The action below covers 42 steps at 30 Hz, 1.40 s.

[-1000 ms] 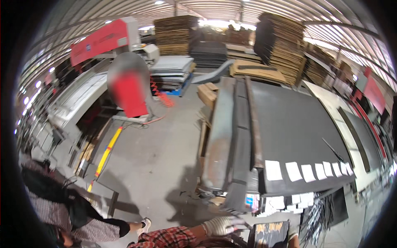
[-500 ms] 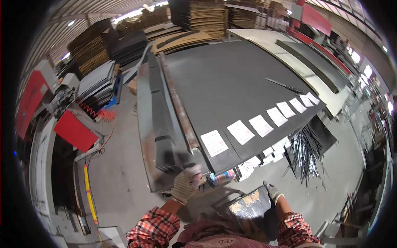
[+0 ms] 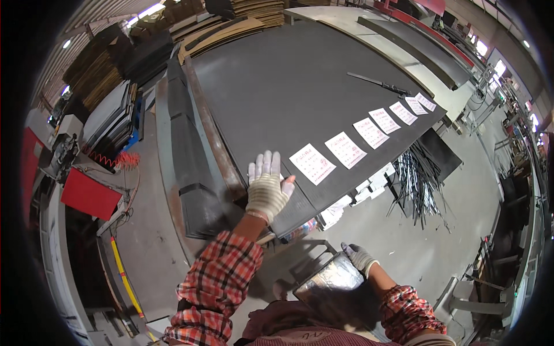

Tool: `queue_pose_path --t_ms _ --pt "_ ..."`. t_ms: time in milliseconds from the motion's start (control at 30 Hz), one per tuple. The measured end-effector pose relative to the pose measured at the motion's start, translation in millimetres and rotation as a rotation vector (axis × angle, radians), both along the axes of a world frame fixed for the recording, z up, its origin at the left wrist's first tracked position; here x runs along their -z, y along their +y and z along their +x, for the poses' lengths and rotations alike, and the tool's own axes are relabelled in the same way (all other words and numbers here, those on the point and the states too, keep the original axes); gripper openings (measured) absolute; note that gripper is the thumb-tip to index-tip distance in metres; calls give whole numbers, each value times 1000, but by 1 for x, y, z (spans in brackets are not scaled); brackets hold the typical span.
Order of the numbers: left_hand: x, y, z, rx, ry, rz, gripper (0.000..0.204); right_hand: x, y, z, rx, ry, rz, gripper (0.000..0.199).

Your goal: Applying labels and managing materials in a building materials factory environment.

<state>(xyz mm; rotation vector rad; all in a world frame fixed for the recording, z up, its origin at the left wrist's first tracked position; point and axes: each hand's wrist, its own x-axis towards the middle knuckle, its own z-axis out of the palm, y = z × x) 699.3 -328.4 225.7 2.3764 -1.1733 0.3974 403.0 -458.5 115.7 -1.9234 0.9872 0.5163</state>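
paper slip under left hand

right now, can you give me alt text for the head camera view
A person's gloved left hand presses flat on the near corner of a large dark sheet, beside a row of white paper slips along its edge. The gloved right hand holds a shiny flat board near the body.

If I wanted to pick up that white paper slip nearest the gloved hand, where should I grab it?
Probably by the white paper slip's corner nearest the table's front edge, coming from that open side. It lies flat on the dark sheet, so a corner likely needs lifting first.
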Motion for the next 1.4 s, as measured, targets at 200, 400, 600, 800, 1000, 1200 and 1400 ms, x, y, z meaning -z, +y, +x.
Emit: queue_pose_path --t_ms 200,400,600,800,1000,1200,1400 --pt "15 -10 3 -95 29 380 70 -1 -2 19 374 -558 308 40" --pt "11 4 -28 -37 -47 215 68 -59 -16 45 306 -656 310 48" --pt "21 39 -50 -25 70 -139 59 -66 -23 68 86 -632 233 51" --pt "61 88 -37 -516 739 -479 54 -94 -11 90 93 -436 261 49" --pt "41 103 -79 -336 1189 -852 47 -91 -7 98 44 -398 238 61" --pt "35 78 -141 -348 1582 -958 30 -106 2 98 -160 -373 81 59" --pt "28 100 -217 -353 1746 -855 50 -105 3 25 -290 -247 68 46"
